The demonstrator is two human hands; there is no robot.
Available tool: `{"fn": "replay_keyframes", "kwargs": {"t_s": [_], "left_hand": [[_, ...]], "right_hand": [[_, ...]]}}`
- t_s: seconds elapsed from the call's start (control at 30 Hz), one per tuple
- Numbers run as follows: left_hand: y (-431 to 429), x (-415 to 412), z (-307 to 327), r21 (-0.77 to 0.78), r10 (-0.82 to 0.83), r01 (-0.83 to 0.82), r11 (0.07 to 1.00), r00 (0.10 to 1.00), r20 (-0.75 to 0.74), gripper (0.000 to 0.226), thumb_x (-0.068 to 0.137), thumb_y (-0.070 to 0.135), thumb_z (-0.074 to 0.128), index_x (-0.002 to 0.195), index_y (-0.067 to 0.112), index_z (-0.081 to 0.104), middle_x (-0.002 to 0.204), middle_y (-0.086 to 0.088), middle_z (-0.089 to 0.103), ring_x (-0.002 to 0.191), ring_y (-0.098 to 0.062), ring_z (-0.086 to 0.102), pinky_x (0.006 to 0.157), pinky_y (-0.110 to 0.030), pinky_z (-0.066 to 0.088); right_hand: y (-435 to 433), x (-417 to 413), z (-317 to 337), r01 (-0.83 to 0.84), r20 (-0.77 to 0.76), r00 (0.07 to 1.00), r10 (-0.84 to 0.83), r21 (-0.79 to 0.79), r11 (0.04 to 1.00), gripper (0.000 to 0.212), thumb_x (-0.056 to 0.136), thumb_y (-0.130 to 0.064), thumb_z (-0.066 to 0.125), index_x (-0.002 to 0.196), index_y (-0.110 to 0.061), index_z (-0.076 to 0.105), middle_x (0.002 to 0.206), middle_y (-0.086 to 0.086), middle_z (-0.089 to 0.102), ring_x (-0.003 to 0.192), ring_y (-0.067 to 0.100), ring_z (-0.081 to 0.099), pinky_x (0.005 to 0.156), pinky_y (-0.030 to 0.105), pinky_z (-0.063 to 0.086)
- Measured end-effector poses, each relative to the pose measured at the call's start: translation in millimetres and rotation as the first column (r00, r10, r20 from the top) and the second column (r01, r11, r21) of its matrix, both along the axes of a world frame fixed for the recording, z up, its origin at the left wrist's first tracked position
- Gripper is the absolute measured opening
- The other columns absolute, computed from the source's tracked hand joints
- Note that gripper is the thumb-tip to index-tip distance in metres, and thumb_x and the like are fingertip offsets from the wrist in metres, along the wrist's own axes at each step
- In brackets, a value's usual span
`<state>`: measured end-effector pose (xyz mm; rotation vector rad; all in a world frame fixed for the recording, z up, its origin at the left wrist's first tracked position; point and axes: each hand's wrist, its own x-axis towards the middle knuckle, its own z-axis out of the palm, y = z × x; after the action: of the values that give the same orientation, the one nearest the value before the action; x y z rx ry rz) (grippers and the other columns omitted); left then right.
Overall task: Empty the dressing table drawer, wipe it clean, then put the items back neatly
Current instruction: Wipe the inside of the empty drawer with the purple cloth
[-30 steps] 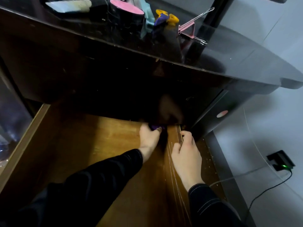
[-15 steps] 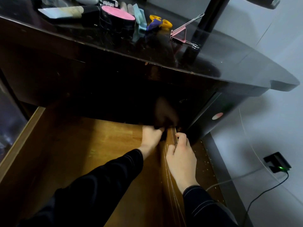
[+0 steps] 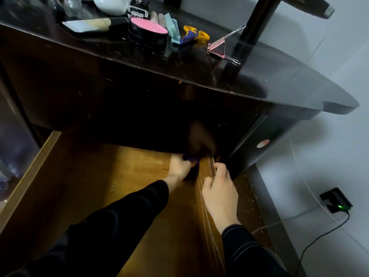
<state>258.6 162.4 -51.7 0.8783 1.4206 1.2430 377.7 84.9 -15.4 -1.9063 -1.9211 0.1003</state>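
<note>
Drawer (image 3: 89,186) pulled out beneath dark surface (image 3: 279,86). Left hand (image 3: 179,166) grips purple cloth (image 3: 191,159) at drawer's back right corner. Right hand (image 3: 219,188) just beside it, fingers curled over drawer's right side wall. Pink-lidded pot (image 3: 148,28), yellow-handled scissors (image 3: 196,35), pink binder clip (image 3: 217,47) on surface

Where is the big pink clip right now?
In the head view, the pink clip lies on the dark tabletop, up and to the right, between the yellow-handled scissors and the black post.
</note>
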Motion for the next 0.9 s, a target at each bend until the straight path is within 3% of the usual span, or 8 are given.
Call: {"fn": "replay_keyframes", "kwargs": {"t_s": [0.07, 0.17, 0.27, 0.33, 0.43, 0.6, 0.7, 0.9], "left_hand": [[2.4, -1.8, -3.8, -0.032, -0.011, 0.010, 0.999, 0.999, -0.046, 0.026, 0.088, 0.000, 0.071, 0.113, 0.001, 0.066, 0.108, -0.008, 0.067, 0.098, -0.019, 0.060, 0.079, -0.018, 0.046], [3.7, 2.5, 2.0, -0.031, 0.044, -0.041, 0.999, 0.992, 0.121, 0.019, 0.084, 0.002, 0.076, 0.099, 0.010, 0.068, 0.091, 0.000, 0.070, 0.090, -0.022, 0.069, 0.065, -0.022, 0.053], [-1.9, 6.4, 3.3, 0.055, 0.054, -0.066, 0.996, 0.980, 0.193, 0.024, 0.079, -0.004, 0.077, 0.088, 0.017, 0.070, 0.084, 0.008, 0.072, 0.075, -0.002, 0.070, 0.065, -0.017, 0.055], [-8.8, 6.1, -1.9, 0.115, -0.020, 0.005, 0.993, 0.992, 0.128, 0.026, 0.081, -0.011, 0.072, 0.086, 0.014, 0.072, 0.084, 0.005, 0.073, 0.077, 0.000, 0.070, 0.076, -0.022, 0.055], [-12.7, -2.4, -8.7, 0.119, -0.099, 0.099, 0.988, 0.995, -0.006, 0.022, 0.081, -0.012, 0.071, 0.098, 0.002, 0.074, 0.097, -0.010, 0.074, 0.097, -0.020, 0.069, 0.092, -0.031, 0.055], [-13.3, -5.7, 3.0, 0.108, -0.107, 0.094, 0.990, 0.986, 0.129, 0.021, 0.079, -0.008, 0.076, 0.090, 0.010, 0.075, 0.080, 0.011, 0.074, 0.079, -0.003, 0.070, 0.070, -0.011, 0.052], [-23.4, -0.8, 8.0, 0.190, -0.141, 0.114, 0.975, 0.980, 0.139, 0.027, 0.080, -0.011, 0.074, 0.091, 0.013, 0.075, 0.081, 0.013, 0.076, 0.080, 0.004, 0.070, 0.075, -0.011, 0.052], [-30.7, -3.9, 2.0, 0.264, -0.139, 0.132, 0.956, 0.990, 0.011, 0.027, 0.079, -0.013, 0.073, 0.099, 0.005, 0.076, 0.095, 0.000, 0.075, 0.089, -0.005, 0.068, 0.081, -0.013, 0.051]], "right_hand": [[-0.1, 0.4, -0.1, 0.003, -0.013, 1.000, -0.003, -0.001, 1.000, 0.035, 0.100, -0.020, 0.048, 0.134, -0.019, 0.044, 0.121, 0.002, 0.058, 0.089, 0.016, 0.061, 0.066, 0.025, 0.044], [-0.4, 0.6, -1.8, 0.004, -0.022, 1.000, -0.004, 0.014, 1.000, 0.035, 0.098, -0.018, 0.048, 0.133, -0.018, 0.045, 0.120, 0.002, 0.059, 0.090, 0.018, 0.061, 0.066, 0.027, 0.041], [0.0, 0.2, -3.2, 0.001, -0.010, 1.000, -0.001, 0.022, 1.000, 0.035, 0.098, -0.018, 0.048, 0.132, -0.019, 0.044, 0.118, 0.002, 0.058, 0.089, 0.018, 0.061, 0.066, 0.026, 0.042], [0.7, -0.2, -2.9, -0.001, -0.007, 1.000, 0.001, 0.025, 1.000, 0.034, 0.098, -0.019, 0.048, 0.131, -0.020, 0.044, 0.116, 0.001, 0.058, 0.088, 0.017, 0.061, 0.065, 0.026, 0.043], [0.3, -1.2, -1.0, -0.003, -0.014, 1.000, 0.003, 0.018, 1.000, 0.035, 0.099, -0.020, 0.047, 0.134, -0.020, 0.043, 0.118, 0.001, 0.058, 0.089, 0.017, 0.062, 0.067, 0.029, 0.050], [0.9, 0.4, -3.4, -0.003, -0.011, 1.000, 0.003, 0.018, 1.000, 0.036, 0.099, -0.019, 0.048, 0.134, -0.021, 0.043, 0.117, 0.001, 0.059, 0.086, 0.017, 0.063, 0.065, 0.028, 0.051], [1.1, 0.3, -3.7, -0.003, -0.010, 1.000, 0.003, 0.015, 1.000, 0.034, 0.099, -0.020, 0.048, 0.133, -0.021, 0.043, 0.116, 0.000, 0.059, 0.087, 0.017, 0.062, 0.065, 0.027, 0.048], [1.1, 0.4, -3.7, -0.005, -0.006, 1.000, 0.006, 0.020, 1.000, 0.036, 0.098, -0.018, 0.048, 0.133, -0.020, 0.043, 0.119, 0.002, 0.059, 0.088, 0.018, 0.062, 0.064, 0.029, 0.048]]}}
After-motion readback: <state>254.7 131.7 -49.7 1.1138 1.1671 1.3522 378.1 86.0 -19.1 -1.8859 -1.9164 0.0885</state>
